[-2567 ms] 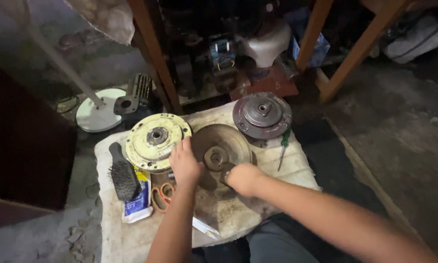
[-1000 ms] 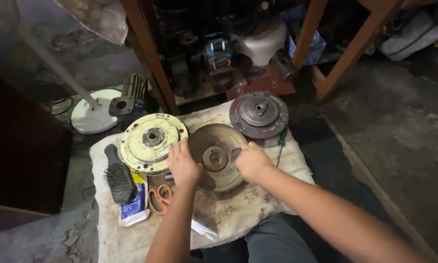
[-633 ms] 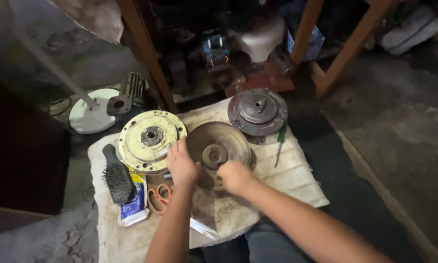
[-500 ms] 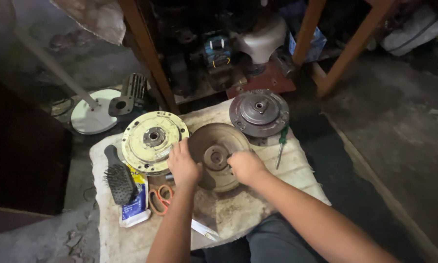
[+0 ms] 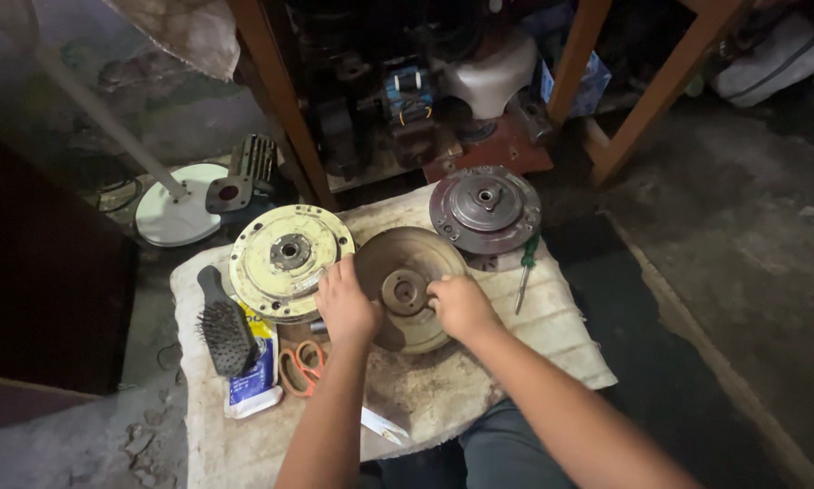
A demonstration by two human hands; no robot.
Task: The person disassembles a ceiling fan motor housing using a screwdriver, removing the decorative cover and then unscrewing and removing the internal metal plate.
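A rusty brown metal disc (image 5: 407, 267) with a raised hub lies in the middle of a dirty white cloth (image 5: 507, 353). My left hand (image 5: 345, 303) rests on the disc's left edge, fingers curled over the rim. My right hand (image 5: 459, 306) grips its right side, fingertips near the hub. A pale yellow round plate (image 5: 285, 260) lies just left of the disc, touching my left hand's side. A grey-purple round part (image 5: 485, 206) sits behind and to the right.
A black brush (image 5: 224, 328), a blue and white packet (image 5: 253, 380) and orange-handled scissors (image 5: 300, 367) lie on the cloth's left. A green-handled screwdriver (image 5: 526, 270) lies at the right. Wooden table legs (image 5: 276, 91) and motor parts (image 5: 407, 95) stand behind; a white round base (image 5: 176, 217) sits at the left.
My right hand has shifted along the disc's right side between rim and hub. My left hand has stayed on the left rim. The view has wobbled slightly.
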